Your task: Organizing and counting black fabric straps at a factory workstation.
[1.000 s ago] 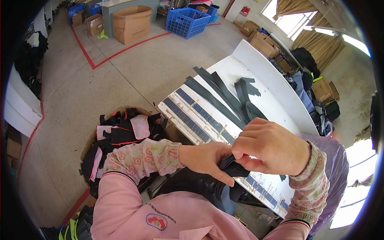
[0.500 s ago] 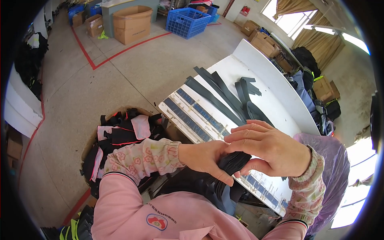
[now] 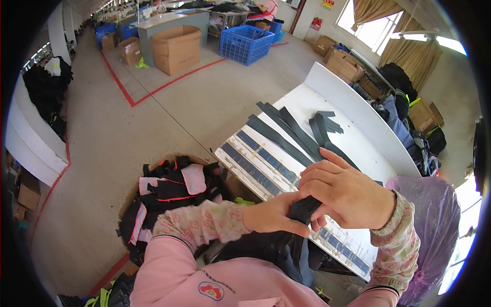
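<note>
My left hand [image 3: 276,212] is wrapped round a bundle of black strips [image 3: 304,209], its thumb lying across the front. The strips' lower ends hang down toward my lap. From the right, my right hand [image 3: 350,193] curls over the same bundle, with its index finger raised and its other fingers closed against the strips. Beyond my hands, several long dark grey strips [image 3: 279,137] lie flat on a white table [image 3: 302,100]. A shorter bunch of strips [image 3: 327,123] rests farther back there. The inner sides of my fingers are partly hidden.
A carton of black and pink bags or garments [image 3: 176,187] stands on the floor at left. A purple plastic bag [image 3: 427,220] bulges beside my right arm. The table has a raised white back edge [image 3: 365,115]. Farther off are a blue crate [image 3: 247,45] and a large cardboard box [image 3: 177,50].
The view has tilted up a little, so the room sits lower in the picture. My right hand's index finger has lifted, and the bundle looks more tightly gathered between my hands.
</note>
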`<state>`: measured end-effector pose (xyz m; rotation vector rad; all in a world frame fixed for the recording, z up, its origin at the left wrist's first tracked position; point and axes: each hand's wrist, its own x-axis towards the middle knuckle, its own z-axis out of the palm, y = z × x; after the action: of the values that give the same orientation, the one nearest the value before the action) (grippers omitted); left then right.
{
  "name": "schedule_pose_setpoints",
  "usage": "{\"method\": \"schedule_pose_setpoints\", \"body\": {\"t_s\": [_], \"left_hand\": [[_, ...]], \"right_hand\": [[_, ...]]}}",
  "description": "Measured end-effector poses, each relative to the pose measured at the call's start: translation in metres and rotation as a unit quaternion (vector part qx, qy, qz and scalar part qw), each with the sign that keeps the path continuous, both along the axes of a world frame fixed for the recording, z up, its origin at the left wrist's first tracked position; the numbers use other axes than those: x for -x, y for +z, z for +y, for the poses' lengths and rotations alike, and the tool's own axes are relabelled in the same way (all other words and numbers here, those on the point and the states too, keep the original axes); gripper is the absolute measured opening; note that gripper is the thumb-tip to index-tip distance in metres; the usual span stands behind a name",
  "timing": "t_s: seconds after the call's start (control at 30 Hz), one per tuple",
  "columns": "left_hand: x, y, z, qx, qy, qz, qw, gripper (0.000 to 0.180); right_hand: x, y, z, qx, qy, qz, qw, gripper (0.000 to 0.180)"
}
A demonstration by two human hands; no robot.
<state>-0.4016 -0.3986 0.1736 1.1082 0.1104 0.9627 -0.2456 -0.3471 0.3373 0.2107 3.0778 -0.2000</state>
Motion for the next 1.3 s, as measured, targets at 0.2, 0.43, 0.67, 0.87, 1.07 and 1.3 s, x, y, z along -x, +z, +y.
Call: {"method": "schedule_pose_setpoints", "body": {"t_s": [0.2, 0.43, 0.67, 0.87, 1.07, 1.3], "left_hand": [[-0.039, -0.005, -0.011, -0.011, 0.226, 0.041, 0.973, 0.019], [-0.046, 0.015, -0.003, -0.014, 0.140, -0.041, 0.989, 0.012], [-0.049, 0.023, 0.001, -0.001, 0.133, -0.023, 0.991, 0.012], [-0.074, 0.042, -0.006, -0.008, 0.134, 0.000, 0.991, 0.014], [-0.097, 0.061, -0.018, -0.027, 0.112, 0.028, 0.993, 0.014], [-0.122, 0.074, -0.029, -0.037, 0.087, 0.036, 0.995, 0.014]], "right_hand": [[-0.002, 0.000, 0.000, -0.008, -0.066, -0.028, 0.997, 0.037], [-0.071, -0.055, 0.014, 0.229, -0.177, 0.256, 0.922, 0.040], [-0.210, -0.349, -0.023, 0.029, -0.464, 0.203, 0.862, 0.051], [-0.225, -0.411, -0.036, -0.019, -0.481, 0.266, 0.835, 0.037], [-0.230, -0.418, -0.033, -0.043, -0.468, 0.268, 0.841, 0.028], [-0.242, -0.428, -0.041, -0.051, -0.494, 0.261, 0.828, 0.026]]}}
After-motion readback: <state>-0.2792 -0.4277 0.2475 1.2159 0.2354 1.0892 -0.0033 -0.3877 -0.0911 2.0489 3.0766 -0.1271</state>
